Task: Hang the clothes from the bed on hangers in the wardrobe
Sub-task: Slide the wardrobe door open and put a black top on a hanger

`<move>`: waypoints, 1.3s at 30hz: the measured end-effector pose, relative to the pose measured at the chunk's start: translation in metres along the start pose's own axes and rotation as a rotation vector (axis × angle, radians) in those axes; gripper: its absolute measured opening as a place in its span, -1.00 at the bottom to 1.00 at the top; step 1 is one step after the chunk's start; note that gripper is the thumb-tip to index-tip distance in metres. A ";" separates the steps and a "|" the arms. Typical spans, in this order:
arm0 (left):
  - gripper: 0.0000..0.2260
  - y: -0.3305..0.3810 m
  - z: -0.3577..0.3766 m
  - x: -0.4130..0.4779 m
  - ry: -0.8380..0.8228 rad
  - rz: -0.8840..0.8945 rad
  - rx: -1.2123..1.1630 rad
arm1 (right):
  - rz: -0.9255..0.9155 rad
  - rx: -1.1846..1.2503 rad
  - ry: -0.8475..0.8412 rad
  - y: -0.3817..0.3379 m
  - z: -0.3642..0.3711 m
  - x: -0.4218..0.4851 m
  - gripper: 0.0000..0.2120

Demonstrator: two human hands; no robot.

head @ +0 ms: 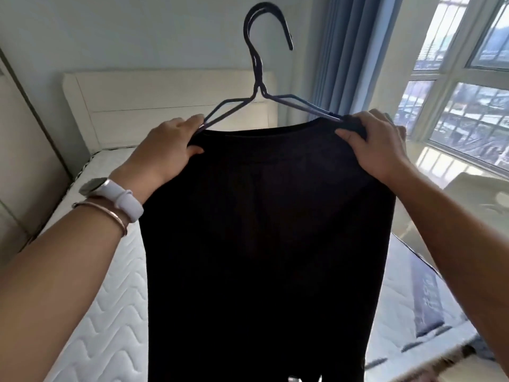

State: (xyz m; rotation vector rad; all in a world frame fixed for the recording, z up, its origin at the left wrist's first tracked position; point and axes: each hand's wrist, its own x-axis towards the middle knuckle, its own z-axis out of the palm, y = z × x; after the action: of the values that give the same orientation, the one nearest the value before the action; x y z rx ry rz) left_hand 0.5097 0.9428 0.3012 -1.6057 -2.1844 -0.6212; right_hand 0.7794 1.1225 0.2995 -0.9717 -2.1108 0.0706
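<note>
Black cloth fills the near middle of my view: one dark garment (pixel 264 230), plain and almost without visible detail, hanging long and straight from a round neckline. It is held up in the air over the bed (pixel 110 285), between me and the pale headboard (pixel 165 97). One thin dark wire hanger (pixel 260 86) is threaded into the neck, its hook rising free above and its two sloping arms running down into the shoulders. I have two hands on it: my left hand (pixel 168 148) pinches the left shoulder of the garment over the hanger arm, and my right hand (pixel 377 144) is closed on the right shoulder. On my left wrist sit one white-strapped watch (pixel 115 195) and one thin bangle (pixel 107 213). The garment's hem is cut off at the bottom edge, its sleeves cannot be made out, and the hanger's lower part is hidden inside the cloth.
</note>
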 end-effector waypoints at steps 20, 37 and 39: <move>-0.64 -0.149 0.323 0.143 -0.331 -0.342 0.063 | 0.140 0.071 -0.500 0.126 0.391 0.135 -0.65; -0.60 -0.246 0.593 0.078 -0.435 -0.426 0.123 | 0.294 -0.092 -0.862 0.182 0.660 0.051 -0.64; -0.65 -0.235 0.593 0.036 -0.514 -0.465 0.038 | 0.238 -0.094 -1.000 0.188 0.653 0.016 -0.68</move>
State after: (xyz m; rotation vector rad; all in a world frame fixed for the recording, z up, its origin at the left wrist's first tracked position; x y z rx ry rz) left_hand 0.2581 1.2322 -0.2094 -1.3451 -2.9694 -0.2952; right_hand 0.4426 1.4343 -0.2020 -1.4279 -2.8763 0.7100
